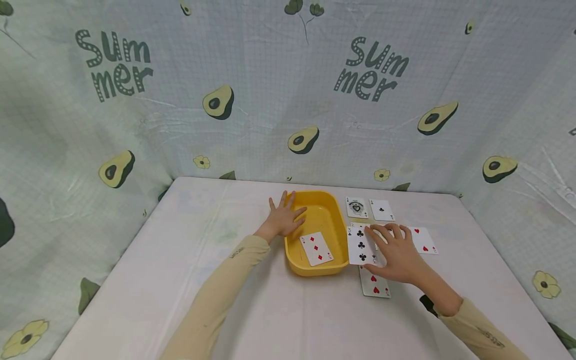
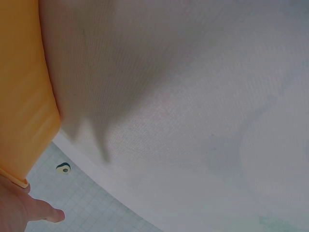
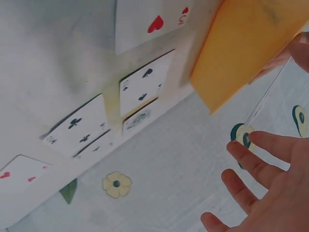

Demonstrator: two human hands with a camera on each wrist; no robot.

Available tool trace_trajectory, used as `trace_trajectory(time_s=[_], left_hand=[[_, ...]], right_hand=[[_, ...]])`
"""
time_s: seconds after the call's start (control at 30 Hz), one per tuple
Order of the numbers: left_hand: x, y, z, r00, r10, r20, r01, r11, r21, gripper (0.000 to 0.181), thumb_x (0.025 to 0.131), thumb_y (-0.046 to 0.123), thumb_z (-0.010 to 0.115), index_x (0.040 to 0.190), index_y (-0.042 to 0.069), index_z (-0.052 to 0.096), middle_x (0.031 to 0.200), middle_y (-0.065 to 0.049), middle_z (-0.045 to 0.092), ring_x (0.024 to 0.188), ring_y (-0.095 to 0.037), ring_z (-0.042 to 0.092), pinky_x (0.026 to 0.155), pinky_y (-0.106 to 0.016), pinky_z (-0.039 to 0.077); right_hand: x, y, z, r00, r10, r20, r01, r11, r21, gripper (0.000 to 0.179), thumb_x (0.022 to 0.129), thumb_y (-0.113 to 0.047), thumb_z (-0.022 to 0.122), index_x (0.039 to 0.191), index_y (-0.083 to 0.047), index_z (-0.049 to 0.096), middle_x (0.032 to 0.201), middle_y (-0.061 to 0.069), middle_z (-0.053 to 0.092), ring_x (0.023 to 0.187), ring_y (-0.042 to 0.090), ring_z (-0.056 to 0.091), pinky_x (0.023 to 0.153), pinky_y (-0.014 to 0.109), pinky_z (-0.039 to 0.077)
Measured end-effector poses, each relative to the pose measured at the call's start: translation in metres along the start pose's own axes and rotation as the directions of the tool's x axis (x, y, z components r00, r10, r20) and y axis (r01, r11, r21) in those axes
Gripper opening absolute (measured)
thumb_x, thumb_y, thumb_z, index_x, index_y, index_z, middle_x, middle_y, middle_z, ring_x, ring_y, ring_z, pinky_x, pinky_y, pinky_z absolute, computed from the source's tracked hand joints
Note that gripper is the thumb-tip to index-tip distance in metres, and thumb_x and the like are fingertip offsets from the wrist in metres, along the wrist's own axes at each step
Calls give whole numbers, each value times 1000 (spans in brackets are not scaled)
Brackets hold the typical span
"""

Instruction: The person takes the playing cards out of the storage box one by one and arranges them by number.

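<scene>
My right hand point(image 1: 396, 255) pinches a three of clubs card point(image 1: 360, 245) between thumb and fingers, beside the tray's right wall. That card shows nearly edge-on in the right wrist view. My left hand point(image 1: 282, 220) rests with spread fingers on the left rim of a yellow tray point(image 1: 321, 200). A three of diamonds card point(image 1: 316, 248) lies face up inside the tray. Under and around the right hand lie a three of hearts point(image 1: 375, 285), a two of hearts point(image 1: 424, 240), a two of spades point(image 3: 145, 84) and a two of clubs point(image 3: 79, 126).
Behind the right hand, an ace of spades point(image 1: 357, 207) and an ace of clubs point(image 1: 381, 210) lie near the far edge of the white table point(image 1: 216, 220). A printed cloth point(image 1: 252, 65) with avocados and lettering hangs behind the table and at both sides.
</scene>
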State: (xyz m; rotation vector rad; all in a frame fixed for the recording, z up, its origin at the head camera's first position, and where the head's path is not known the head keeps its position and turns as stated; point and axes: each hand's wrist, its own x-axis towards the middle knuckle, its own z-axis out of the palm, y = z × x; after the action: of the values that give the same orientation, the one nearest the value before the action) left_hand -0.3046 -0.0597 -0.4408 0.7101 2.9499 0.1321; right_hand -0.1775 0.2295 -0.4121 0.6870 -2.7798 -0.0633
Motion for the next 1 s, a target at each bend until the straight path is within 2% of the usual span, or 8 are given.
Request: trace_trajectory(time_s=[0.3, 0.53, 0.8, 1.0], left_hand=[[-1, 1, 0, 1000, -1, 6, 1, 1000, -1, 46, 95, 44, 28, 139, 30, 31, 151, -13, -1, 137, -38, -5, 99, -69, 5], [-2, 1, 0, 1000, 1, 5, -1, 1000, 1, 46, 95, 44, 27, 138, 30, 31, 151, -13, -1, 137, -38, -5, 99, -69, 5], [-3, 1, 0, 1000, 8, -11, -8, 1000, -6, 46, 95, 44, 29, 138, 29, 33, 151, -14, 0, 137, -40, -3, 98, -70, 6], [-3, 1, 0, 1000, 5, -10, -5, 1000, 4, 47, 95, 44, 27, 138, 29, 32, 151, -14, 1, 137, -40, -3, 99, -69, 7]], right_hand=[[-31, 15, 6, 1000, 6, 22, -6, 1000, 5, 81, 64, -55, 68, 130, -14, 44, 127, 6, 47, 110, 30, 34, 92, 56, 22], [-50, 26, 9, 999, -6, 36, 7, 1000, -29, 80, 63, -54, 69, 129, -17, 45, 125, 7, 49, 108, 29, 35, 90, 56, 22], [-72, 42, 18, 996, -78, -38, 76, 996, -46, 79, 60, -52, 71, 126, -14, 48, 121, 6, 52, 103, 24, 39, 86, 55, 24], [-85, 52, 22, 996, -86, -19, 86, 995, -41, 79, 60, -51, 72, 126, -14, 48, 123, 5, 50, 103, 23, 38, 85, 53, 24]])
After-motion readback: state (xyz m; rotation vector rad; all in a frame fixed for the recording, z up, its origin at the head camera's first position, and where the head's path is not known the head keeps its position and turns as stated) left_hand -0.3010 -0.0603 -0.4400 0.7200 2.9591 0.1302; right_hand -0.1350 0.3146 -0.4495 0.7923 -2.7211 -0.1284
